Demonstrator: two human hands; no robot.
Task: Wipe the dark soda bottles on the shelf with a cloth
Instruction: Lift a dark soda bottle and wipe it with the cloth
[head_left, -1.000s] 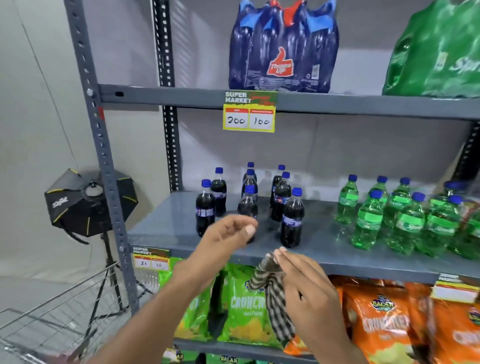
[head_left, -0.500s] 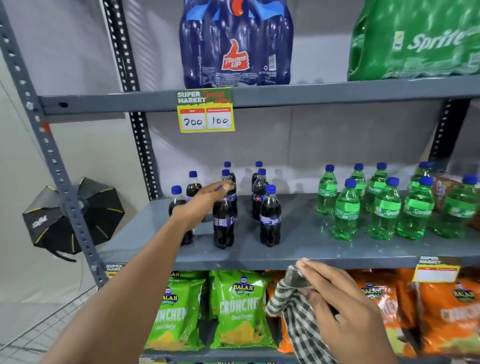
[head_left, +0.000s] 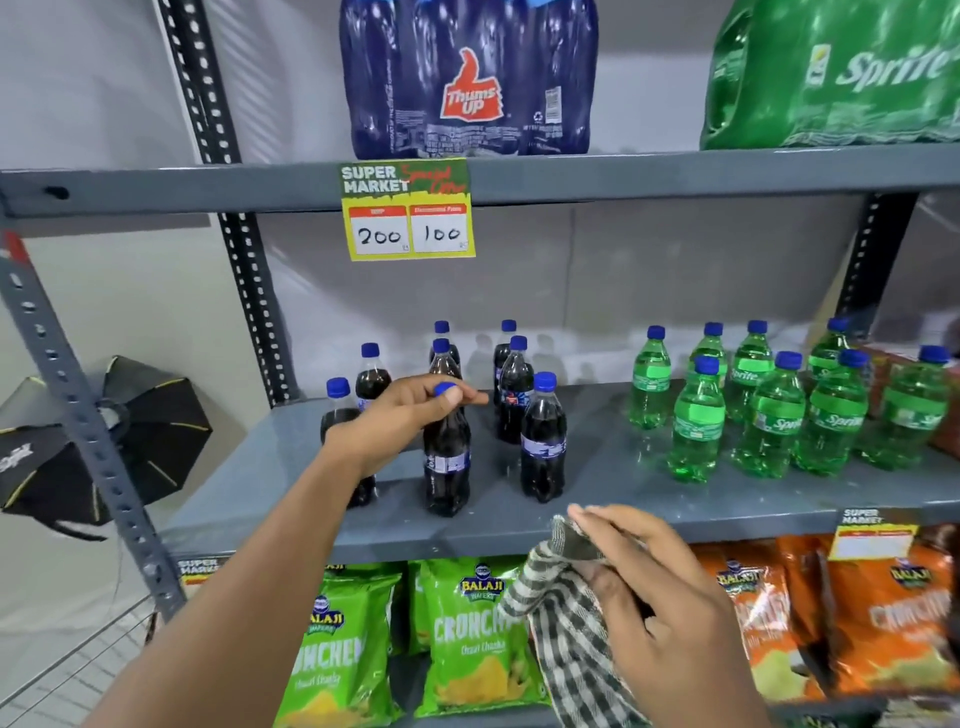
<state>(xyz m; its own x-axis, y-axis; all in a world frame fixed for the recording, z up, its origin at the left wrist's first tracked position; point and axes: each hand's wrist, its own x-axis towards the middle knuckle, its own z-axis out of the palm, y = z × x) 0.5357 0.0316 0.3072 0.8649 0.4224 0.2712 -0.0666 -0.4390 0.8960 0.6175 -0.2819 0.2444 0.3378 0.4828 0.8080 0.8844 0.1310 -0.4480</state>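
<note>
Since half a second ago, the left hand (head_left: 400, 415) has closed around the neck and cap of the front dark soda bottle (head_left: 447, 462), standing on the grey shelf (head_left: 597, 467) among the others. Full, rigid and probably slick, it is best held just under the cap. Lower down, the right hand (head_left: 670, 613) pinches the soft checked cloth (head_left: 561, 613) between fingertips.
</note>
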